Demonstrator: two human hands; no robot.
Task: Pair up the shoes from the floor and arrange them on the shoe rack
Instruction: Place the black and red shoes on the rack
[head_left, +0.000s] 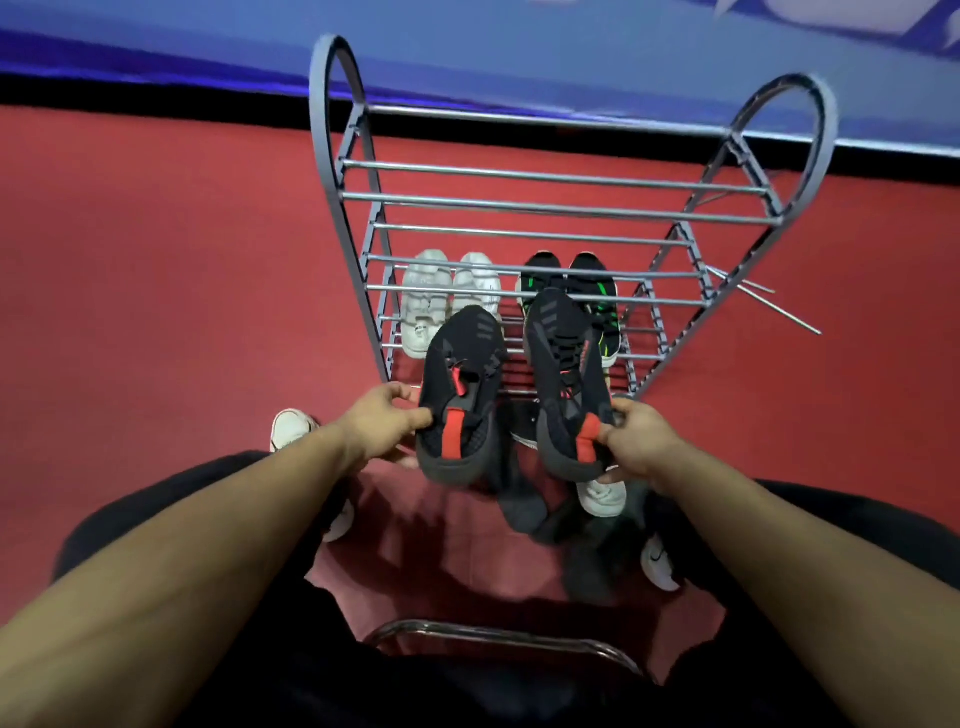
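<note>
Left hand (382, 421) and right hand (636, 441) each pinch a black knit sneaker's heel, left (460, 384), right (566, 374): probably light, soft; heels grip best.

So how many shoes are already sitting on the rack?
4: a white pair on the left of a low shelf of the rack, and a black-and-green pair on its right, partly hidden behind the held shoe. Others may be hidden.

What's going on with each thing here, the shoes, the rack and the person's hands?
Left hand: gripping the left black-and-red shoe at the heel.
Right hand: gripping the right black-and-red shoe at the heel.
White pair: on a low shelf.
Black-and-green pair: beside it.
Shoe rack: upright, upper shelves bare.
</note>
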